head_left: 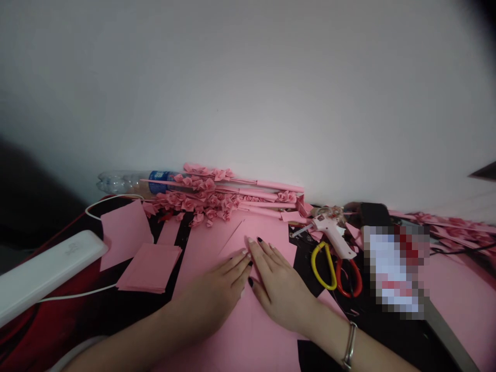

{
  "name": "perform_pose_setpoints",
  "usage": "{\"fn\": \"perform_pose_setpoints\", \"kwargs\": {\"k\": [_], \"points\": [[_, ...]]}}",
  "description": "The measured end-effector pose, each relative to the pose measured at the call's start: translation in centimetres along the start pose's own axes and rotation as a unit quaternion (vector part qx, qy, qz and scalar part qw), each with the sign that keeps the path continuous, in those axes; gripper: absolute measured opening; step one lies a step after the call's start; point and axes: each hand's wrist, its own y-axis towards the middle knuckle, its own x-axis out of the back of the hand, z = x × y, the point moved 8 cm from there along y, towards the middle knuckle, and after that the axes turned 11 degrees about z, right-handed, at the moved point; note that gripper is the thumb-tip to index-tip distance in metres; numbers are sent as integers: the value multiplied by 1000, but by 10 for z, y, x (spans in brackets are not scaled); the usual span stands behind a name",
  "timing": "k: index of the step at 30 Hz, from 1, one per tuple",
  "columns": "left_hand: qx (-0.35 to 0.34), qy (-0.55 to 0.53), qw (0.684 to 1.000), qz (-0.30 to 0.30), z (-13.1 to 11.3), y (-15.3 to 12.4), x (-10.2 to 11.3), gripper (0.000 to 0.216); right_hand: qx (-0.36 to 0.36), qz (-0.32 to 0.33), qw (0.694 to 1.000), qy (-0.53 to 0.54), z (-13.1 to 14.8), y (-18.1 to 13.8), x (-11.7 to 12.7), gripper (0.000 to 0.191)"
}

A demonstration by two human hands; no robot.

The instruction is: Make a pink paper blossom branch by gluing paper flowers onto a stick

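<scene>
Your left hand [228,278] and right hand [279,292] rest palms down on the pink paper [248,343], fingers extended and gripping nothing, tips close together. The paper lies before you on the dark worktop [387,326]. Paper flowers [213,200] sit beyond; a glue gun [334,236] and scissors [324,281] lie to your right.

Flowers [211,206] behind paper sheets [258,336], glue gun [335,237] right, paper stack [149,266] left

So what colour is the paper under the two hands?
The paper is pink, seen best in the head view.
</scene>
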Motion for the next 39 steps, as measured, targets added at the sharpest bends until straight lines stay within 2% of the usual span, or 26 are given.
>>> {"fn": "perform_pose_setpoints", "kwargs": {"k": [4,12,20,24,28,33,39], "points": [[30,-6,999,-19,6,4,0,58,-2,-10,1000,1,0,0,0,76],[80,10,996,-29,8,4,6,49,-9,-25,1000,13,-3,-1,1,81],[89,44,995,-28,5,7,18,47,0,-31,999,27,-3,-2,0,82],[93,36,994,-32,7,5,17,47,0,-31,999,20,-3,-3,1,81],[114,29,993,-25,8,-10,13,46,-2,-25,999,28,-3,-3,4,83],[118,53,990,-55,-1,-48,15,45,-8,-14,999,43,-3,-3,7,81],[111,44,993,23,-7,-81,8,50,-7,-12,999,46,-4,-3,5,81]]}}
